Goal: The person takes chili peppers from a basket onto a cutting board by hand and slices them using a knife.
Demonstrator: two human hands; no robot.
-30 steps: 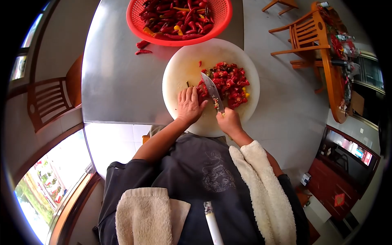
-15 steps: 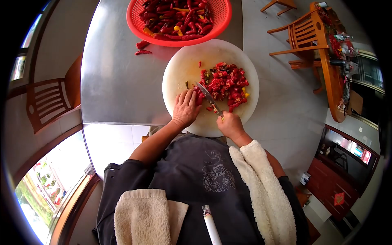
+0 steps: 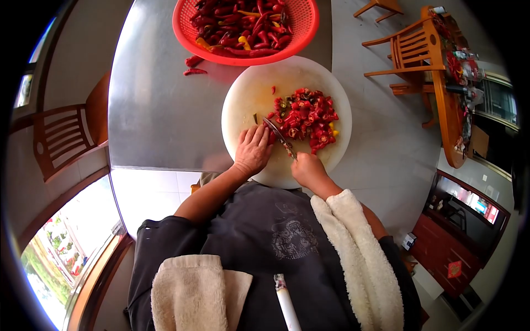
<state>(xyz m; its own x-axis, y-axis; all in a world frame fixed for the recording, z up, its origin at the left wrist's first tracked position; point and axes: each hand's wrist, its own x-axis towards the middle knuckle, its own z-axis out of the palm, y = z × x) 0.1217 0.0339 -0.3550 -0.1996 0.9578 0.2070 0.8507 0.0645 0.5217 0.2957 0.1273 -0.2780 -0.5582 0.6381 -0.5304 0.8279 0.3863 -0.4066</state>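
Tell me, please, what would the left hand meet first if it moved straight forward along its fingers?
Most likely the small dark piece, perhaps a stem, lying on the white cutting board just ahead of the left hand. Depth is unclear, so it might pass beside or above it.

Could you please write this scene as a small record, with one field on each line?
left hand: the left hand lies on the cutting board, fingertips at red chili beside the blade
right hand: the right hand grips the handle of the kitchen knife
board: round, pale; bears a pile of chopped red chilies, with a little yellow at its right edge
colander: red plastic colander beyond the board, holding whole chilies, mostly red
loose items: whole red chilies beside the colander
surface: metal-topped table
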